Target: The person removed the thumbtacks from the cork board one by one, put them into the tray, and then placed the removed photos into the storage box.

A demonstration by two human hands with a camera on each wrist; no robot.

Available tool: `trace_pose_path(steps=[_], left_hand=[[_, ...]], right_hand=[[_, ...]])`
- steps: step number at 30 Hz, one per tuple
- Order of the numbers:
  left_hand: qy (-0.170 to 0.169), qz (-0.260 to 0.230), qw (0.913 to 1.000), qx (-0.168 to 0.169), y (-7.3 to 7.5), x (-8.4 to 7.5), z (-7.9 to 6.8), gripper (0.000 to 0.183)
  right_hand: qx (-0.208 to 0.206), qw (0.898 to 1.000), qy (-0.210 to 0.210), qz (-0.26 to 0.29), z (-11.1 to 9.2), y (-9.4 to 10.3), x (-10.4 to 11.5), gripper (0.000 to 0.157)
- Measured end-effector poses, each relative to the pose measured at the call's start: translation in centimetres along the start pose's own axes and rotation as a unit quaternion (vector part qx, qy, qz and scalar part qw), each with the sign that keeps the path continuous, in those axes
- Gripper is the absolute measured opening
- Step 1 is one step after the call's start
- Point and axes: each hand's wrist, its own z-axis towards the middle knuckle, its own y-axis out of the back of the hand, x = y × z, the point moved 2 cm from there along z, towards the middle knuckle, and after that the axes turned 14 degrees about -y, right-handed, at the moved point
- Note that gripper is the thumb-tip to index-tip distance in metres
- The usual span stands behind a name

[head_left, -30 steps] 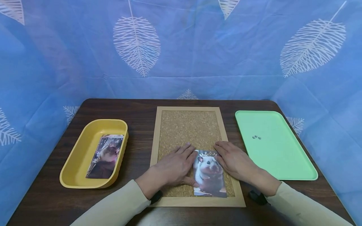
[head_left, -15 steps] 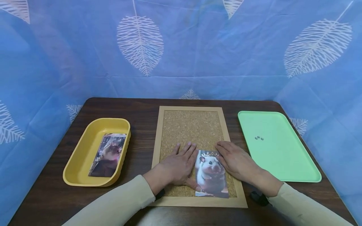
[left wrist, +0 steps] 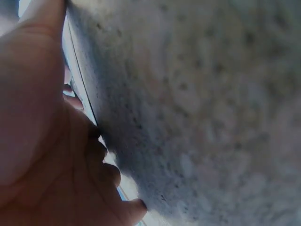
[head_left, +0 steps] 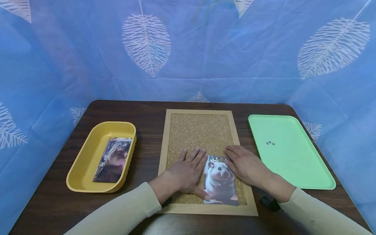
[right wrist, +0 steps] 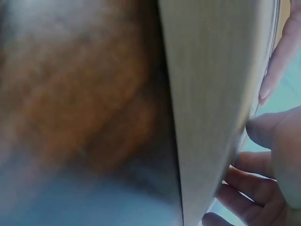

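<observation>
A framed cork board point(head_left: 199, 130) lies on the table. On its lower right part lies a photo of a white hamster wearing a crown point(head_left: 221, 182). My left hand point(head_left: 185, 173) rests palm down on the cork, fingers extended, its thumb tip over the photo's lower left edge. My right hand point(head_left: 248, 164) lies across the board's right edge, fingers extended and touching the photo's upper right edge. In the left wrist view, my left hand point(left wrist: 56, 141) is beside the blurred cork surface point(left wrist: 202, 113). The right wrist view has my right hand's fingers point(right wrist: 254, 162) at the wooden frame point(right wrist: 211, 94).
To the left stands a yellow tray point(head_left: 85, 160) holding a dark, pinkish photo point(head_left: 114, 160). A green tray point(head_left: 296, 163) on the right carries three small grey round pieces point(head_left: 270, 143). Behind the dark wooden table point(head_left: 147, 114) hangs a blue leaf-patterned cloth point(head_left: 223, 49).
My left thumb has slid slightly down along the photo's left edge, and the left fingers are a little more spread. The head view has shifted slightly; the photo keeps its place on the board.
</observation>
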Motion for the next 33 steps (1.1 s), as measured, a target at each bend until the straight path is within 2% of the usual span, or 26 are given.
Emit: trace_pose_path(steps=[4,8,13,18,22,25,29,33], left_hand=[[-0.011,-0.004,0.9999,-0.005,-0.1,0.0,0.0,0.140],[-0.011,-0.007,0.9999,-0.005,0.0,0.0,0.0,0.140],[-0.006,-0.004,1.0000,0.000,0.2,0.0,0.1,0.141],[-0.001,0.001,1.0000,0.003,0.1,0.0,0.1,0.141],[-0.001,0.002,1.0000,0.005,0.1,-0.1,0.2,0.141],[-0.002,0.003,1.0000,0.007,0.1,-0.1,0.2,0.141],[0.000,-0.001,0.9999,0.013,0.1,-0.1,0.3,0.141],[0.000,-0.004,0.9999,0.016,0.2,-0.2,0.3,0.140]], right_hand=[[0.011,1.000,0.007,-0.001,0.5,0.6,0.0,0.045],[0.015,0.999,0.031,-0.009,1.3,1.5,-0.1,0.041],[-0.020,0.994,0.106,-0.017,2.4,2.9,0.0,0.030],[-0.066,0.981,0.183,-0.016,3.5,3.8,0.3,0.012],[-0.073,0.972,0.224,-0.014,4.2,4.0,0.7,0.010],[-0.069,0.960,0.269,-0.045,4.6,3.7,1.0,0.010],[-0.068,0.931,0.340,-0.113,4.8,3.3,1.3,0.016],[-0.063,0.908,0.381,-0.164,5.2,2.9,1.5,0.021]])
